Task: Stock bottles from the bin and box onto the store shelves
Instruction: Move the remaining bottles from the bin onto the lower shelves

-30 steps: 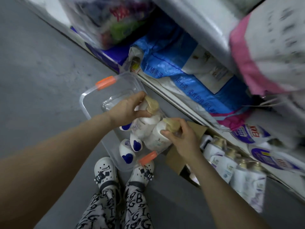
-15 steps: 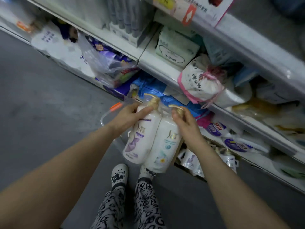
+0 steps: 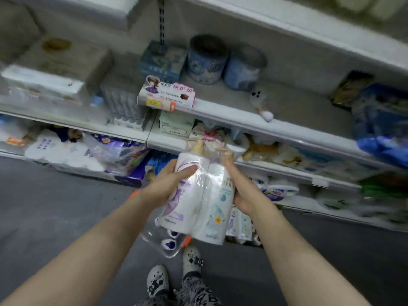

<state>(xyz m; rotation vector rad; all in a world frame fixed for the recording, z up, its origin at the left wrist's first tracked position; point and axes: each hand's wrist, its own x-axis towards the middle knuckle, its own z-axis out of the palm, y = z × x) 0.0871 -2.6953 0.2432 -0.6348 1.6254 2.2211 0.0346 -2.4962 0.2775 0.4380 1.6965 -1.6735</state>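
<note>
The wrapped pair of bottles (image 3: pixel 198 206), which a second earlier stood in the clear bin (image 3: pixel 165 244) on the floor, had been lifted out and raised in front of the shelves (image 3: pixel 242 127), higher than half a second before. The left hand (image 3: pixel 167 186) had slid from the pump top down to the shoulder of the purple-labelled bottle, thumb across its front. The right hand (image 3: pixel 245 191) had dropped from the other pump to that bottle's side. The bin now lay below the pair, largely hidden by it.

floor (image 3: pixel 55 206): grey, probably concrete | shelving (image 3: pixel 287 129): white metal, tiered | light: dim
</note>
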